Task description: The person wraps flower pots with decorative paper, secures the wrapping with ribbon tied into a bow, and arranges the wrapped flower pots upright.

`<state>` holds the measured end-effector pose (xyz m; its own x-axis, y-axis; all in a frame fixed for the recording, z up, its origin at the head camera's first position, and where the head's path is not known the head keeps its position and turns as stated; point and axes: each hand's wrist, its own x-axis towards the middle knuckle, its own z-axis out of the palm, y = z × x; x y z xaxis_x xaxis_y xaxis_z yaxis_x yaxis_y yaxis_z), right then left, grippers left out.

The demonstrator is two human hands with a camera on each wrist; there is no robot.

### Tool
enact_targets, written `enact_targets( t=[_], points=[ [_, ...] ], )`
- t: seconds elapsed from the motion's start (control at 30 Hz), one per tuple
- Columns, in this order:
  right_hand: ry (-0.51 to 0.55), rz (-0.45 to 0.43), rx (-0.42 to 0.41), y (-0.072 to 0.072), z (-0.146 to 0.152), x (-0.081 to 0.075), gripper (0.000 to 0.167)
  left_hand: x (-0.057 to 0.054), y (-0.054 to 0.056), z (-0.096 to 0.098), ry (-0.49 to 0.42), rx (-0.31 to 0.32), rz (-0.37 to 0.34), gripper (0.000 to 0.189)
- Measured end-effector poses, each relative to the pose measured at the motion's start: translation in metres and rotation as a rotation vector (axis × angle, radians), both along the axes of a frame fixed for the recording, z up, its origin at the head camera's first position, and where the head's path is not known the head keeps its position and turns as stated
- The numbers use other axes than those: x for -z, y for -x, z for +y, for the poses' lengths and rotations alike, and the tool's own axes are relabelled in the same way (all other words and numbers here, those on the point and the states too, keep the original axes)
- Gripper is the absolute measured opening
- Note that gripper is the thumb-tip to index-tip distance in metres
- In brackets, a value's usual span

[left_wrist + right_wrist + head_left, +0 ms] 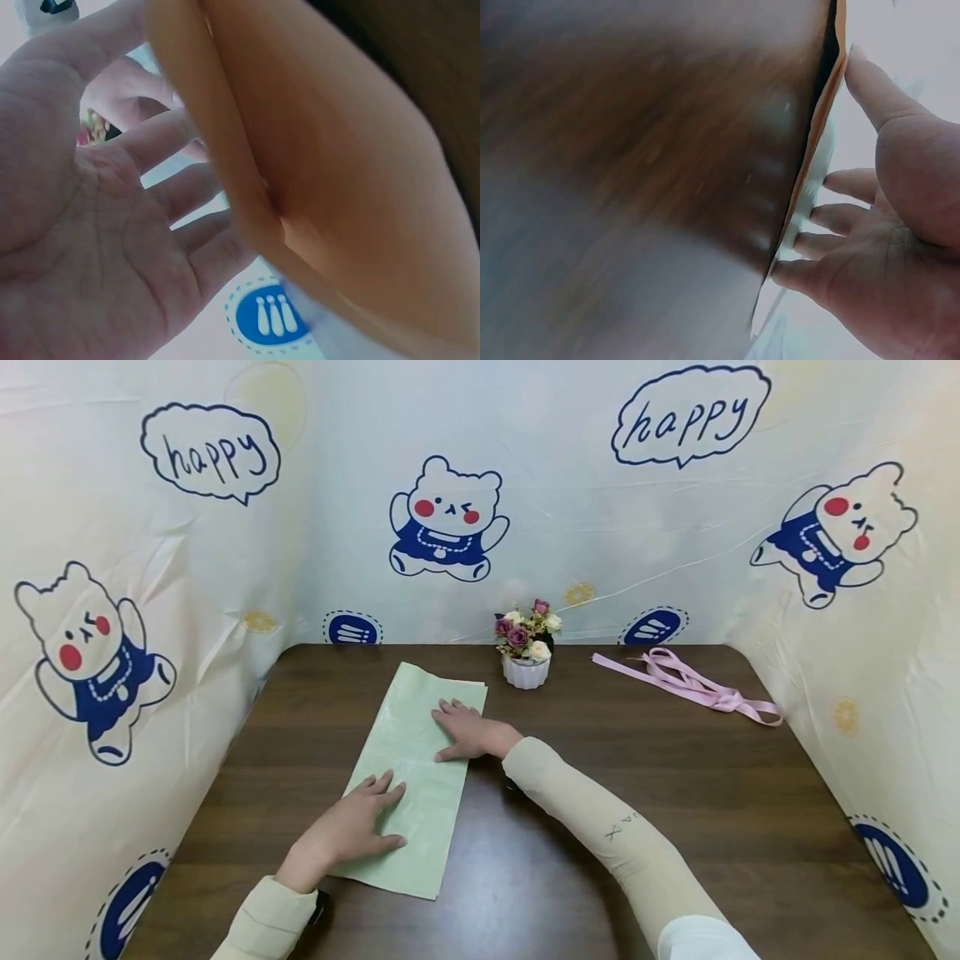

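Seemingly light and easily creased, the green paper, best held by its edges, is touched by the outspread left hand and right hand.

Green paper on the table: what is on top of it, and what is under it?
On the green paper rest the left hand, nearer, and the right hand, farther away. The brown table shows around it; what lies directly beneath is covered and cannot be seen.

backdrop | "happy" (twice, in speech bubbles) | right sleeve: dark marks, unclear
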<state>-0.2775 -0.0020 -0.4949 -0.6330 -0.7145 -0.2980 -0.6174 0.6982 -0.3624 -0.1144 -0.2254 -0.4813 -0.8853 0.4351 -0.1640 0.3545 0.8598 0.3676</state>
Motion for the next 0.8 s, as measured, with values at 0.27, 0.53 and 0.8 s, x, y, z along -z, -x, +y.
enact_targets(
  t=[0.27,0.53,0.8],
  points=[
    [0.04,-0.061,0.018,0.002,0.028,-0.004,0.087,0.002,-0.003,0.023,-0.028,0.051,-0.005,0.076],
    [0.065,-0.094,0.035,0.001,0.049,-0.003,0.088,-0.001,-0.008,0.043,-0.027,0.072,-0.038,0.075],
    [0.094,-0.116,0.039,-0.004,0.069,-0.003,0.089,0.001,-0.011,0.061,0.001,0.113,-0.028,0.074]
  ],
)
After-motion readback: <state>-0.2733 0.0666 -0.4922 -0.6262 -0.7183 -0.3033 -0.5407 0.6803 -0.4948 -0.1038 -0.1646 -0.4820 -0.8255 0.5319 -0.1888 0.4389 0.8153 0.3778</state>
